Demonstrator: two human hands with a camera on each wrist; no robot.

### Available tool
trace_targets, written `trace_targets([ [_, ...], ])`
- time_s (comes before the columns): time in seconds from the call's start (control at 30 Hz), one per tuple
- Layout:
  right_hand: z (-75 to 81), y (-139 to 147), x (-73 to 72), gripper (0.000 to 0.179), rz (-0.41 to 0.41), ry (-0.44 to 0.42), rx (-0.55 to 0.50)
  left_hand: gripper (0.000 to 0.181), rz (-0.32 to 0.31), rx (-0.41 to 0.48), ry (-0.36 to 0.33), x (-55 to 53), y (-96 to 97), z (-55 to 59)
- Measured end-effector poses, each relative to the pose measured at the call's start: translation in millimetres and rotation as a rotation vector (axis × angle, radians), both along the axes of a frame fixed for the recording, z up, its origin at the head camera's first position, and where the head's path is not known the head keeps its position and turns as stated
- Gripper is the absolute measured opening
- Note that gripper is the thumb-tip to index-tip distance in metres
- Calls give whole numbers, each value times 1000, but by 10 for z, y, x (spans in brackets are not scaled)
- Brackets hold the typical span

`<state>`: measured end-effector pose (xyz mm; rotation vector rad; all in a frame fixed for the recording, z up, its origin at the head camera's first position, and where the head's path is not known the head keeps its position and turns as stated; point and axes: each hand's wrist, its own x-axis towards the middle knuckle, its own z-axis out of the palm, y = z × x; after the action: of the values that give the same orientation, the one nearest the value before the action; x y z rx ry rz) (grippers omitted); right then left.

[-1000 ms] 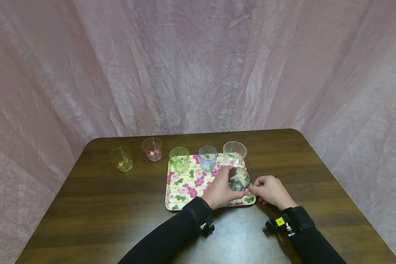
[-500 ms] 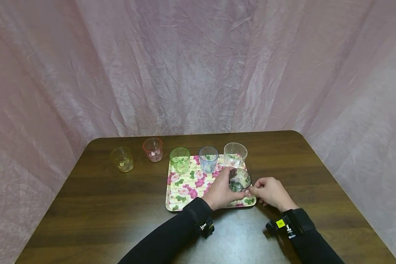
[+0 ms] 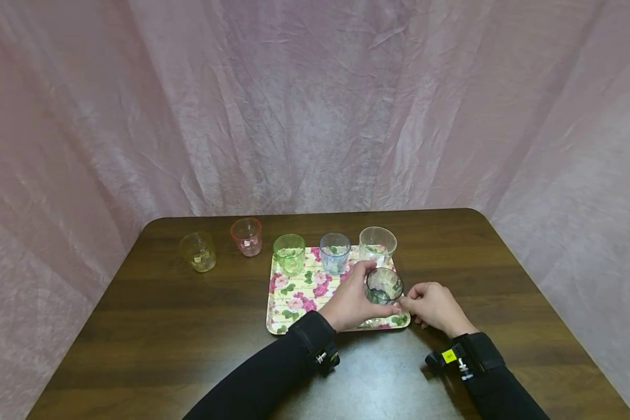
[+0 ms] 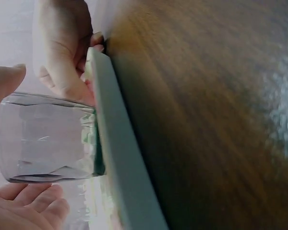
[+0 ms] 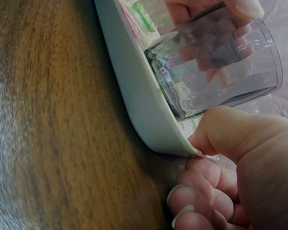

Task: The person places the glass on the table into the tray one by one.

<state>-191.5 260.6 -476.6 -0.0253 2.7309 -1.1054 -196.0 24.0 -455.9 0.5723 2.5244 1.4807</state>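
Grey see-through tumbler (image 3: pixel 384 287) sits at the near right corner of a flower-printed, round-cornered tray (image 3: pixel 294 294) | left grip (image 3: pixel 350 302) grasps its sides | right grip (image 3: pixel 437 307) pinches the tray's rim | green tumbler (image 3: pixel 289 255), blue tumbler (image 3: pixel 335 254), colourless tumbler (image 3: pixel 377 245) line the far edge | wood-grain counter (image 3: pixel 163 326), creased pink fabric (image 3: pixel 315 116) behind

Smoky-grey glass (image 3: pixel 384 286), pink-flowered tray (image 3: pixel 305 318), brown wood-grained table (image 3: pixel 168 332)
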Motion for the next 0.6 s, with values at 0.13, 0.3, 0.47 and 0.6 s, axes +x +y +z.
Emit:
trace_targets([
  [0.13,-1,2,-3,26,6,-3,0,104,6,11,-11,16,-53,70],
  [0.3,-8,-1,-11,25,7,-2,-4,102,29,26,-9,34,-128,157],
  [0.47,-2,-4,-27,25,4,-14,-5,100,37,66,-1,47,-222,277],
  [0.6,2,-5,-28,23,-2,-18,-8,98,32,103,33,35,-306,365],
])
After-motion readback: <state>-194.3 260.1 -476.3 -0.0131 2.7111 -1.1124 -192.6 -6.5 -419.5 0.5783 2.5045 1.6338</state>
